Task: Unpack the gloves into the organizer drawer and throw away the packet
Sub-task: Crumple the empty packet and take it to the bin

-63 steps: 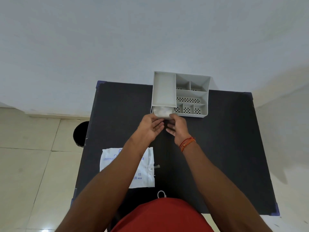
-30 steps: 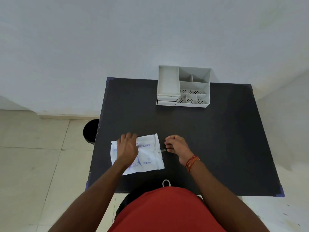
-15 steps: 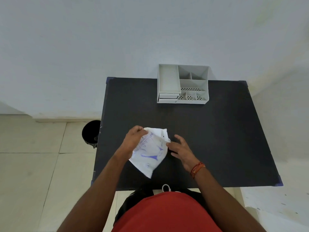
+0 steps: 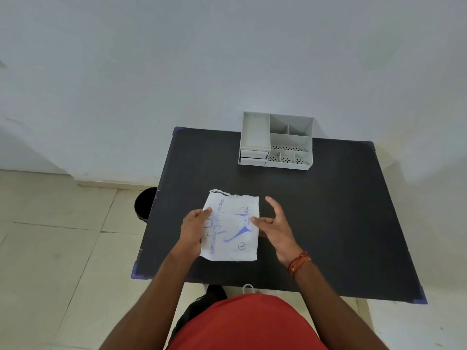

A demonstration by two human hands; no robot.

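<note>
A white glove packet with blue print and a torn top edge is held flat just above the black table. My left hand grips its left edge. My right hand pinches its right edge with thumb and a finger, the other fingers spread. The white organizer stands at the table's far edge against the wall, with its drawers pushed in at its left front. No gloves are visible.
A black bin stands on the tiled floor just left of the table, partly hidden by the table's edge. A white wall runs behind the table.
Both hands left the organizer after the drawer went shut, came back to the packet near the table's front, lifted it, and now hold it spread between them.
</note>
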